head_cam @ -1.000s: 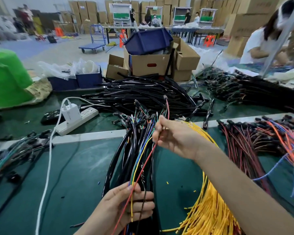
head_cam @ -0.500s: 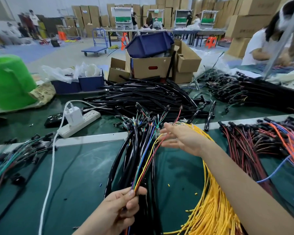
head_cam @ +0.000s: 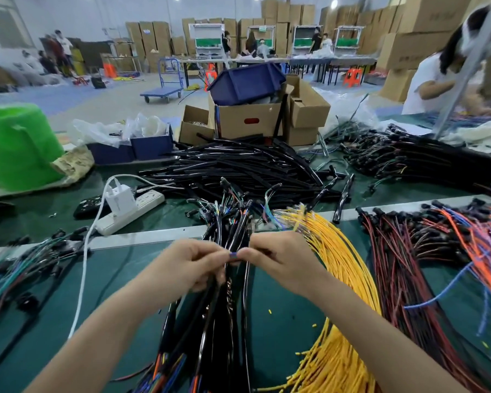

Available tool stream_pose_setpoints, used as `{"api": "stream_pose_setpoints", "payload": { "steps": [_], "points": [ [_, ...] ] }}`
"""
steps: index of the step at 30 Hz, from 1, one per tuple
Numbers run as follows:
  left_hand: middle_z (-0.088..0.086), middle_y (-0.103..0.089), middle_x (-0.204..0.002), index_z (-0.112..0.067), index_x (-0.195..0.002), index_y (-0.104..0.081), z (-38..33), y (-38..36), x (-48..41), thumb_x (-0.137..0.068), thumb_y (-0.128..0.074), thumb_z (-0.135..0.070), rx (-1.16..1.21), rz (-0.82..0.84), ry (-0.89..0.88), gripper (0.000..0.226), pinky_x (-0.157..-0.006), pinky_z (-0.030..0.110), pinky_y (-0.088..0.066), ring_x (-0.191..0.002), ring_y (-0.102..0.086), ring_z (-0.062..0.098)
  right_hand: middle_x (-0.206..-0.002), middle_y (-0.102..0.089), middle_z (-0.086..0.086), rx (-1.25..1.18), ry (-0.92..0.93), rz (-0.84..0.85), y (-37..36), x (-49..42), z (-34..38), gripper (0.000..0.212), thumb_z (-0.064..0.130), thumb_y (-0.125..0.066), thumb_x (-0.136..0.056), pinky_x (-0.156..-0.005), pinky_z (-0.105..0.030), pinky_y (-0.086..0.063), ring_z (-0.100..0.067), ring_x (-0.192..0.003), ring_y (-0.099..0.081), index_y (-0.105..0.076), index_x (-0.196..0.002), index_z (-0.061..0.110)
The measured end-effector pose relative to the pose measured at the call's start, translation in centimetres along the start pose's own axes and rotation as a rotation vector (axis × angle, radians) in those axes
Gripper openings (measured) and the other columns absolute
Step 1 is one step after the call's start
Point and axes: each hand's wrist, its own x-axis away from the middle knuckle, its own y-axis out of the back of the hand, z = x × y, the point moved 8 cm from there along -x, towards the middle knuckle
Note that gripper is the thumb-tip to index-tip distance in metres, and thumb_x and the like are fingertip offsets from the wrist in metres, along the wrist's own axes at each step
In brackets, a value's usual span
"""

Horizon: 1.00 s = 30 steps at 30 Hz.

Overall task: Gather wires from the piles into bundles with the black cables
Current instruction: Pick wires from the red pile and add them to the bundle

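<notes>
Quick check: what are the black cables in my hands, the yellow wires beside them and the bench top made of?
The black cables: glossy jacket, likely PVC or rubber; bright highlights run along them. The yellow wires: thin matte plastic insulation; far tips look metallic, though blurred. The bench top: smooth dark green mat with faint sheen, probably rubber or vinyl.

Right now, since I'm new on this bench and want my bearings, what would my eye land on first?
The left hand and right hand at centre, fingertips together, pinching wires of the dark bundle that runs toward the camera. Just right of them fan the bright yellow wires. Behind lies a heap of black cables, and a green bag sits far left.
</notes>
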Motion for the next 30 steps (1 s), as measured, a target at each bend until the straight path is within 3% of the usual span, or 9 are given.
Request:
{"api": "stream_pose_setpoints", "payload": {
  "steps": [4, 11, 16, 30],
  "points": [
    [0.008, -0.069, -0.067, -0.008, -0.080, -0.074, -0.5, 1.7, -0.2, -0.086, -0.061, -0.003, 0.140, -0.240, -0.106, 0.015, -0.056, 0.018, -0.053, -0.053, -0.060, 0.012, -0.047, -0.038, 0.010, -0.221, -0.151, -0.167, 0.8, 2.0, -2.0, 0.044, 0.048, -0.051, -0.090, -0.047, -0.019, -0.023, -0.007, -0.044, -0.037, -0.064, -0.068, 0.012],
    [0.013, -0.074, -0.086, -0.006, -0.089, -0.074, 1.1, 1.4, -0.2, -0.077, -0.061, -0.010, 0.551, -0.402, -0.095, 0.018, -0.064, 0.020, -0.056, -0.067, -0.069, 0.013, -0.046, -0.035, 0.009, -0.438, -0.314, -0.271, -0.1, 5.0, -3.5, 0.041, 0.047, -0.052, -0.085, -0.045, -0.017, -0.020, -0.005, -0.042, -0.027, -0.062, -0.067, 0.011],
    [0.011, -0.074, -0.093, -0.009, -0.084, -0.078, 2.2, -1.0, -0.3, -0.073, -0.062, -0.017, 0.831, -0.299, 0.033, 0.021, -0.064, 0.022, -0.057, -0.064, -0.067, 0.009, -0.047, -0.036, 0.009, -0.477, -0.341, -0.284, -0.4, 5.7, -3.7, 0.039, 0.045, -0.053, -0.087, -0.045, -0.016, -0.020, -0.004, -0.043, -0.027, -0.060, -0.066, 0.013],
    [0.012, -0.073, -0.101, -0.009, -0.091, -0.077, 3.2, -3.9, -0.9, -0.076, -0.059, -0.018, 0.974, -0.227, 0.139, 0.025, -0.064, 0.022, -0.057, -0.064, -0.068, 0.007, -0.046, -0.040, 0.012, -0.461, -0.367, -0.258, -0.5, 6.5, -4.4, 0.035, 0.047, -0.052, -0.087, -0.046, -0.015, -0.022, -0.005, -0.043, -0.032, -0.056, -0.062, 0.022]
  ]
}}
